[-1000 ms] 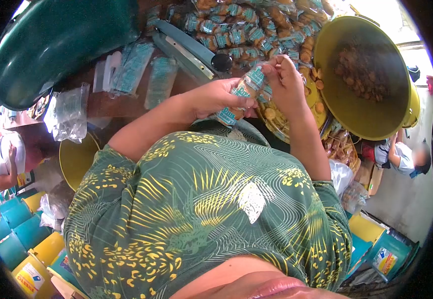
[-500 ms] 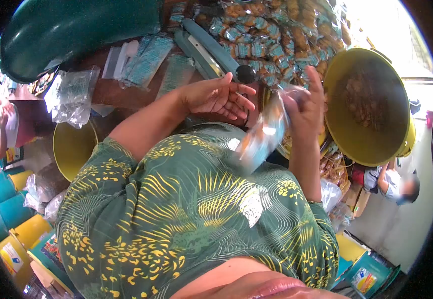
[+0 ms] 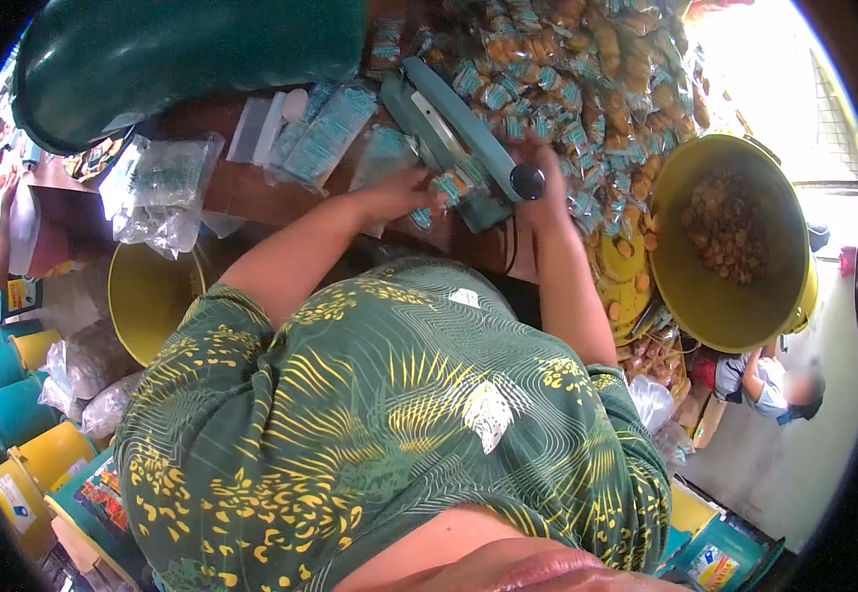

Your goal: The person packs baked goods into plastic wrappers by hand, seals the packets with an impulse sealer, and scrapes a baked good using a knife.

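Note:
A teal hand-operated heat sealer (image 3: 448, 143) stands on the table before me, its long arm raised at an angle with a black knob (image 3: 527, 183) near the end. My left hand (image 3: 399, 195) has its fingers closed on a small clear packet of biscuits (image 3: 456, 185) with blue print, held against the sealer's near part. At the arm's free end, my right hand (image 3: 544, 187) is curled round the far side beside the knob; its fingers are slightly blurred and partly hidden. Beyond the sealer lies a large heap of filled biscuit packets (image 3: 567, 99).
Left of the sealer lie stacks of printed wrappers (image 3: 330, 133) and clear plastic bags (image 3: 167, 187). A large green tub (image 3: 192, 59) is at the back left. A yellow bucket (image 3: 680, 306) holding loose biscuits stands on the right, near a yellow lid (image 3: 621, 281). Another person (image 3: 769, 380) is farther right.
The packet has passed from my right hand to my left and is now at the sealer. My right hand has moved from holding it to the sealer arm's end. The view has shifted slightly.

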### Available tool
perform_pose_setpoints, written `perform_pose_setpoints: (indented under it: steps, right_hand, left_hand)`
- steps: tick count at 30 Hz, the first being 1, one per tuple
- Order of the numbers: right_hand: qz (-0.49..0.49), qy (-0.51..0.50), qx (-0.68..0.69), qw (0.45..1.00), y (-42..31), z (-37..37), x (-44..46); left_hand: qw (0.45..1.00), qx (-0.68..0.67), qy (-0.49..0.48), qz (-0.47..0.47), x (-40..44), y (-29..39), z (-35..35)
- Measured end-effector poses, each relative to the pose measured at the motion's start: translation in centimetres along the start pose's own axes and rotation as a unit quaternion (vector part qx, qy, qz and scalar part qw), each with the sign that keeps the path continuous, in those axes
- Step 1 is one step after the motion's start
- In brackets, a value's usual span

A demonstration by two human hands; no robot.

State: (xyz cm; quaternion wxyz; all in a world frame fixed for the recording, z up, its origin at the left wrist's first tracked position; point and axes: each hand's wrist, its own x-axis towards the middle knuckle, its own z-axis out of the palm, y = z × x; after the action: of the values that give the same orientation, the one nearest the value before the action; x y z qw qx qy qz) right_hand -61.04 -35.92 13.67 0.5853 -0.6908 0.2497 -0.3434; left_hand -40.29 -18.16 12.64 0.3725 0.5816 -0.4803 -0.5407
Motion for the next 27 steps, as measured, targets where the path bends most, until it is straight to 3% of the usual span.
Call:
perform_pose_setpoints:
  steps: [2,5,9,11,13,14,17,20,27]
  right_hand:
    - [0.024,0.091,0.052,0.994,-2.3,-1.2,1.8]
    - [-0.021,0.028,-0.108,0.994,-9.5,1.4,0.2]
    - [-0.042,0.041,-0.312,0.948,-6.9,4.1,-1.5]
    - [-0.035,0.071,-0.314,0.946,-4.3,4.0,-2.0]
    - [-0.067,0.091,-0.318,0.941,-4.0,4.4,-2.2]
    - [-0.038,0.082,-0.313,0.945,-4.4,4.6,-2.4]
    - [0.024,0.069,-0.279,0.957,-5.2,4.6,-2.4]
    - [0.042,0.068,-0.236,0.969,-4.2,4.4,-2.3]
    - [0.023,0.061,-0.234,0.97,-4.3,4.4,-2.4]
  left_hand:
    - [0.999,-0.023,-0.001,-0.022,-0.8,1.8,-1.3]
    - [0.999,-0.052,0.005,-0.01,-0.8,1.4,-2.0]
    - [0.999,-0.009,-0.036,-0.008,0.9,-0.6,-3.3]
    - [0.998,0.045,-0.035,0.04,0.8,-0.8,-3.8]
    - [0.999,0.007,-0.02,-0.028,-0.5,0.5,-4.2]
    - [0.998,-0.011,-0.013,-0.065,-1.1,0.9,-4.3]
    - [0.994,-0.069,-0.081,-0.026,2.7,-4.1,-6.1]
    - [0.978,-0.126,-0.161,-0.048,3.3,-1.8,-6.5]
    - [0.972,-0.177,-0.146,-0.049,2.6,2.0,-4.9]
